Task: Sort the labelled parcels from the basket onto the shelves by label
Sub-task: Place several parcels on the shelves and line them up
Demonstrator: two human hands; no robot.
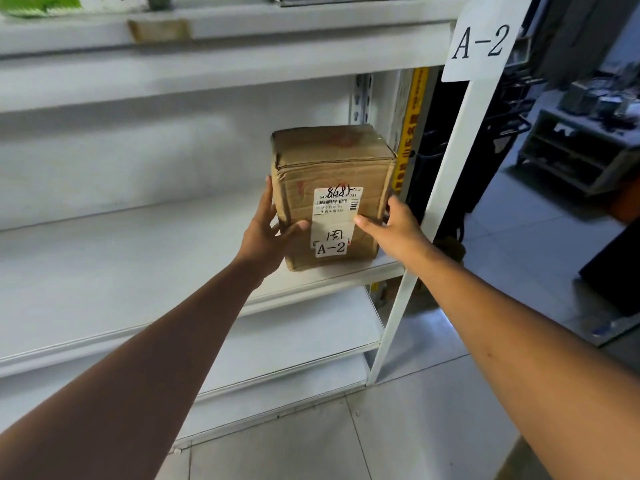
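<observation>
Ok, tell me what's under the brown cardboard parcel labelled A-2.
Under the brown cardboard parcel is the white metal shelf board, near its right front corner. Whether its base fully touches is hidden by the box itself.

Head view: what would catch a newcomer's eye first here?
The brown cardboard parcel in the centre stands out first, held between the left hand and the right hand at the right end of a white shelf. Its white A-2 label faces the camera, low on the front. A large A-2 sign on the upright at top right matches it.
</observation>
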